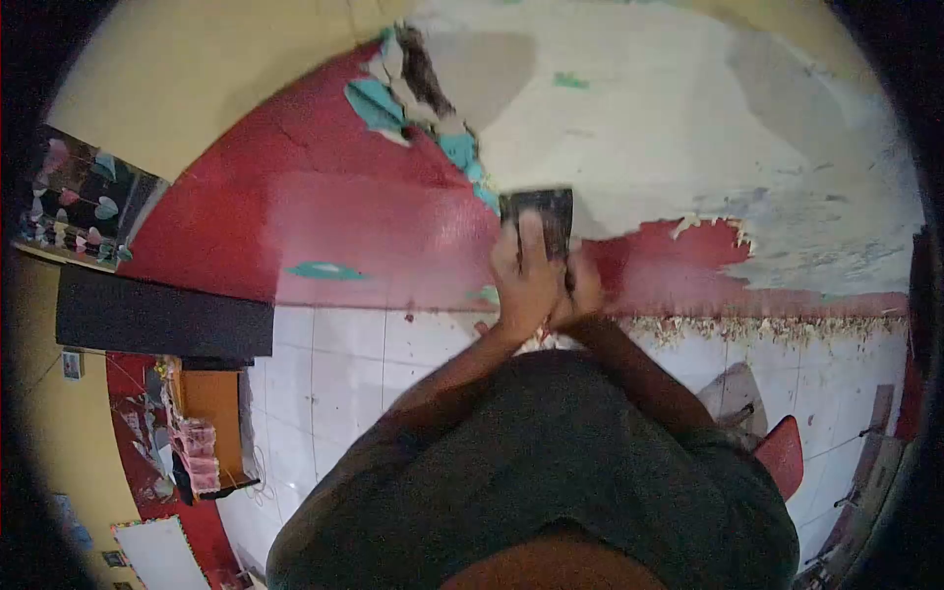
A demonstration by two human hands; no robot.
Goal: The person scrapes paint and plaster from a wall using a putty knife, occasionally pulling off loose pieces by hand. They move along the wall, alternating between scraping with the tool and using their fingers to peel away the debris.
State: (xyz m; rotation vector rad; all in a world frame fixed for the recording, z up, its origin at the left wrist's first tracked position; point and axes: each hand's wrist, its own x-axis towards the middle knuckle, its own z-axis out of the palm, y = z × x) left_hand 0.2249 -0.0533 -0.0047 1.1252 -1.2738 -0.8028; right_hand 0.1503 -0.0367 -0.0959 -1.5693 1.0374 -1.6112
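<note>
Both hands are together at a wide scraper, its dark flat blade pressed against the wall. My left hand lies over the blade with one finger stretched up along it. My right hand is closed just below and to the right, around the handle, which the fingers mostly hide. Left of the blade is glossy red paint; above and to the right the wall is bare and whitish. Turquoise paint shows along the ragged edge between them.
Peeled flakes lie on the white tiled floor along the wall's foot. A dark board and an orange-brown box-like piece stand at the left. At the right is a red chair. A torn dark gap marks the upper wall.
</note>
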